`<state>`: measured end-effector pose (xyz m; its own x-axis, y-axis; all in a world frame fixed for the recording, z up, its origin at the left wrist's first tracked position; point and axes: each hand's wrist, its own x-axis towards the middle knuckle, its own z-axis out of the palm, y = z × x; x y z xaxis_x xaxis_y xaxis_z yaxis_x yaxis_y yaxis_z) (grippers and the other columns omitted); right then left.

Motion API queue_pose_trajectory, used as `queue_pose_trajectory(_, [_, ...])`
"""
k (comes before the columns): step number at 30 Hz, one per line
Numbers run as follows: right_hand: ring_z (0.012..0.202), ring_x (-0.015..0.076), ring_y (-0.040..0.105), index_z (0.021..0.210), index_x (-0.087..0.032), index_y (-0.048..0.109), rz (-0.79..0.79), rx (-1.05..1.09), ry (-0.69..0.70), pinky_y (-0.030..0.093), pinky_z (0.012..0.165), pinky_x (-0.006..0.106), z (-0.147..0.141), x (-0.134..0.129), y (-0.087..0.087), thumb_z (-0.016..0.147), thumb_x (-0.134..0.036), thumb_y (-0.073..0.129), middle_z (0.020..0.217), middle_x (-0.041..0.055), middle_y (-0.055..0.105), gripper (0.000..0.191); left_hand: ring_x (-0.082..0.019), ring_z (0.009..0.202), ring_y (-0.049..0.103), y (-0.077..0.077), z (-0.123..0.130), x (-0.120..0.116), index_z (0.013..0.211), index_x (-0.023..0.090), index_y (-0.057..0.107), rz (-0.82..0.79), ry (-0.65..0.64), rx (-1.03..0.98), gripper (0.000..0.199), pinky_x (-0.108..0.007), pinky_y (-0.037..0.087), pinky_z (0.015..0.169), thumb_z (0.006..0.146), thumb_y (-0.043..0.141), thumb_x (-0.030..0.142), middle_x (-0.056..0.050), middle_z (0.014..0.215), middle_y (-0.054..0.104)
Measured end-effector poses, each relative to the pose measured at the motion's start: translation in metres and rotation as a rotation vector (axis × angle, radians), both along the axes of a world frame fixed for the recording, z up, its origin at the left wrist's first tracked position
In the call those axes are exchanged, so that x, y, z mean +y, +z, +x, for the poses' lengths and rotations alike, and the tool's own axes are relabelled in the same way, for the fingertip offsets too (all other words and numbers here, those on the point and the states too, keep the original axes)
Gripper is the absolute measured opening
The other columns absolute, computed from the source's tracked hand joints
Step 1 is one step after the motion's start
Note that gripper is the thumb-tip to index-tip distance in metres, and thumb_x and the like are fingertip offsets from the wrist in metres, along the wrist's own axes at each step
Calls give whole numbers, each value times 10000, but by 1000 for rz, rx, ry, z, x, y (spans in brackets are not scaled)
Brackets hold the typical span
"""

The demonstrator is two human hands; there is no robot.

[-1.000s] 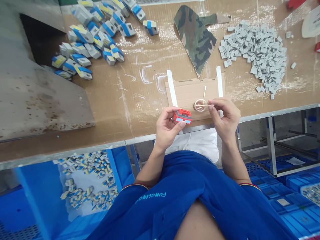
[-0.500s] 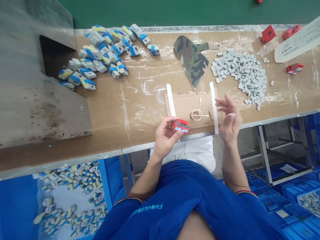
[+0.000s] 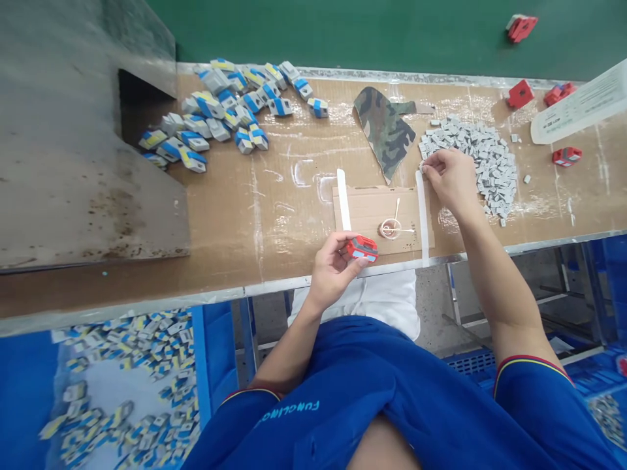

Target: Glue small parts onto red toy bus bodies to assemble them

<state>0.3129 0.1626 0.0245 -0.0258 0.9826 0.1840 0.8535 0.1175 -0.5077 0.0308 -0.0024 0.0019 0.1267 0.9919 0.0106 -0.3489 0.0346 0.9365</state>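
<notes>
My left hand [image 3: 336, 267] is closed around a small red toy vehicle body [image 3: 362, 249] with grey trim and pale blue windows, held over the front edge of the table. At the left edge of a heap of small grey plastic pieces [image 3: 490, 156], my right hand [image 3: 451, 179] pinches one small grey piece [image 3: 421, 167], mostly hidden by the fingertips. Between the hands lies a cardboard sheet [image 3: 362, 209] with white tape along two sides. On it sits a small round cup [image 3: 390, 228] with two cotton swabs in it.
Grey, blue and yellow toy parts [image 3: 225, 104] are piled at the back left beside a metal housing [image 3: 73, 163]. A camouflage-patterned piece [image 3: 385, 130] lies behind the cardboard. Red toy parts [image 3: 519, 94] and a clear plastic container [image 3: 582, 104] are at the right. A blue bin [image 3: 198, 365] of parts stands below left.
My right hand has moved forward from beside the cardboard to the grey heap, and its fingers have closed in a pinch. My left hand still holds the red toy vehicle body.
</notes>
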Motion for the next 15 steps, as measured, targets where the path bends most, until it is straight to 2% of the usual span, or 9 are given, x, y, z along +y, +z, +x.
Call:
queue_pose_trajectory(4, [895, 258, 662, 889, -239, 726, 106, -54, 59, 551, 937, 487, -9, -5, -5, 927, -256, 630, 931, 75, 676, 105, -138, 869, 762, -1, 0, -1, 1152, 187, 658, -16, -9, 10, 407, -230, 621, 799, 846, 876, 341, -60, 1013, 766])
queue_pose_trajectory(8, [922, 263, 666, 882, -232, 704, 146, -40, 106, 557, 941, 488, -13, -11, -8, 976, -317, 587, 1009, 90, 687, 173, -142, 879, 759, -1, 0, -1, 1153, 187, 658, -12, -8, 20, 452, -230, 621, 797, 818, 899, 372, -62, 1019, 765])
queue_pose_trajectory(12, [893, 255, 651, 871, -242, 707, 105, -39, 89, 548, 937, 487, -6, -14, -7, 916, -229, 616, 932, 64, 663, 103, -143, 868, 756, -1, 1, -2, 1150, 183, 649, -18, -13, 30, 429, -232, 616, 794, 843, 876, 379, -69, 1011, 767])
queue_pose_trajectory(15, [844, 227, 640, 859, -252, 704, 54, -33, 80, 549, 922, 461, 3, -15, -4, 862, -149, 617, 864, 36, 652, 134, -141, 867, 757, -1, 0, -2, 1147, 185, 648, -24, -21, 30, 420, -234, 616, 804, 846, 873, 371, -63, 1010, 768])
